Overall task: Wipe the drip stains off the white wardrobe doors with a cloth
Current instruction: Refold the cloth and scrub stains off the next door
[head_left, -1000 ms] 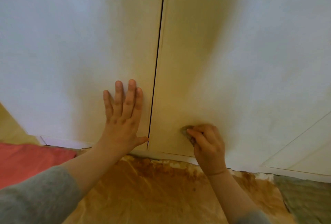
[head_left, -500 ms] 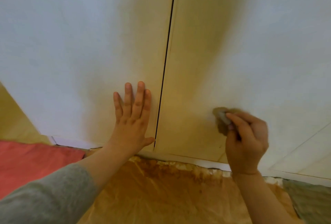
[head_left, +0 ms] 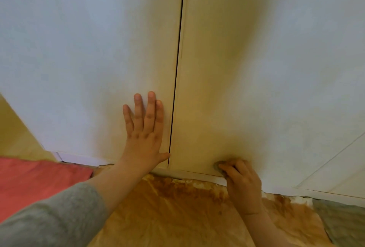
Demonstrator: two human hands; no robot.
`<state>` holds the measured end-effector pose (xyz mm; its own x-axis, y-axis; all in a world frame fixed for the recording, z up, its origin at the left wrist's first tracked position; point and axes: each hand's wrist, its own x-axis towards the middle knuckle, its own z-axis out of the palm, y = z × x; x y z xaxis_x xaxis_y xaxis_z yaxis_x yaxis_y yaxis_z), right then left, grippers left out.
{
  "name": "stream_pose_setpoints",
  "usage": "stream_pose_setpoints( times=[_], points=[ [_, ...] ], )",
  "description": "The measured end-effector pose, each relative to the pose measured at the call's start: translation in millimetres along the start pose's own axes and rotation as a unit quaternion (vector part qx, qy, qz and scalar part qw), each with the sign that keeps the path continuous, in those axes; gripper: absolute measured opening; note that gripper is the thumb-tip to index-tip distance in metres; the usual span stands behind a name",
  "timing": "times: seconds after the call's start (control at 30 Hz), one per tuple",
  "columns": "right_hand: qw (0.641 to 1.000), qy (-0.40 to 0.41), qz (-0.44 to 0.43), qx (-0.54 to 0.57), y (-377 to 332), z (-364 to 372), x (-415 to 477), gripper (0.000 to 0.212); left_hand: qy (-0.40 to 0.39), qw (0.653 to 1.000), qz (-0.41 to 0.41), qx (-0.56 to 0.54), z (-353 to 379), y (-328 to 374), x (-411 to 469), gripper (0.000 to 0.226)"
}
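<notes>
Two white wardrobe doors fill the view, a left door [head_left: 79,59] and a right door [head_left: 276,69], split by a dark vertical gap. My left hand [head_left: 145,132] lies flat on the left door beside the gap, fingers straight and pointing up. My right hand [head_left: 242,181] grips a small grey-brown cloth [head_left: 219,164] and presses it against the bottom edge of the right door. Most of the cloth is hidden under my fingers. No drip stains are plainly visible on the doors.
A brown, stained sheet [head_left: 177,217] covers the floor below the doors. A red fabric [head_left: 35,183] lies at the lower left and a grey-green one [head_left: 343,223] at the lower right. Another door panel [head_left: 345,169] angles off at the right.
My right hand has slid the cloth down and to the left, from mid-low on the right door to its bottom edge. My left hand stays flat on the left door.
</notes>
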<state>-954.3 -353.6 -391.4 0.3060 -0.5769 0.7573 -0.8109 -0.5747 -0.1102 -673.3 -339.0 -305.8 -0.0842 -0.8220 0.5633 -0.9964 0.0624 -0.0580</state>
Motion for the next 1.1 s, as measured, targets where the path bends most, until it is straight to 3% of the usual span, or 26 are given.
stream_pose_setpoints(
  times=[0.27, 0.37, 0.47, 0.53, 0.6, 0.67, 0.77, 0.8, 0.87, 0.97, 1.03, 1.1],
  points=[
    [0.978, 0.198, 0.062, -0.013, 16.3, -60.6, 60.0, 0.016, 0.001, 1.0, -0.015, -0.001, 1.9, 5.2, 0.6, 0.166],
    [0.978, 0.194, 0.073, -0.009, 29.1, -48.4, 56.9, 0.022, 0.007, 1.0, -0.022, -0.007, 3.5, 8.6, 1.0, 0.168],
    [0.989, 0.142, 0.042, 0.008, 32.2, -28.9, 24.5, 0.043, 0.004, 1.0, -0.022, -0.012, 5.2, 8.7, 2.3, 0.169],
    [0.997, 0.075, 0.025, -0.012, 37.6, -15.3, -4.2, 0.034, 0.002, 1.0, -0.022, -0.009, 6.1, 8.9, 2.9, 0.168],
    [0.999, 0.017, 0.038, -0.034, 43.1, -4.3, -23.7, 0.012, 0.004, 1.0, -0.023, -0.006, 6.5, 8.2, 2.9, 0.168],
    [0.997, -0.02, 0.072, -0.032, 41.8, -0.4, -30.6, 0.019, 0.008, 1.0, -0.023, -0.004, 6.4, 6.4, 3.5, 0.169],
    [0.995, 0.022, 0.095, -0.009, 34.2, -22.6, -21.7, 0.007, 0.012, 1.0, -0.018, -0.007, 6.6, 6.0, 2.5, 0.17],
    [0.992, 0.06, 0.112, 0.003, 33.2, -33.5, -15.9, 0.015, 0.015, 1.0, -0.018, -0.007, 7.1, 5.9, 2.7, 0.17],
    [0.971, 0.153, 0.181, 0.021, 39.4, -54.4, 2.4, 0.024, 0.015, 1.0, -0.02, -0.009, 6.7, 5.6, 3.4, 0.169],
    [0.89, 0.303, 0.33, 0.09, 42.8, -65.3, 29.6, 0.017, 0.017, 1.0, -0.02, -0.011, 8.1, 7.0, 4.6, 0.166],
    [0.841, 0.351, 0.379, 0.16, 30.4, -59.6, 41.0, 0.014, 0.022, 0.999, -0.021, -0.01, 9.0, 7.1, 4.3, 0.167],
    [0.819, 0.358, 0.408, 0.187, 18.3, -49.3, 42.4, 0.022, 0.028, 0.999, -0.02, -0.012, 10.0, 7.1, 4.9, 0.169]
  ],
)
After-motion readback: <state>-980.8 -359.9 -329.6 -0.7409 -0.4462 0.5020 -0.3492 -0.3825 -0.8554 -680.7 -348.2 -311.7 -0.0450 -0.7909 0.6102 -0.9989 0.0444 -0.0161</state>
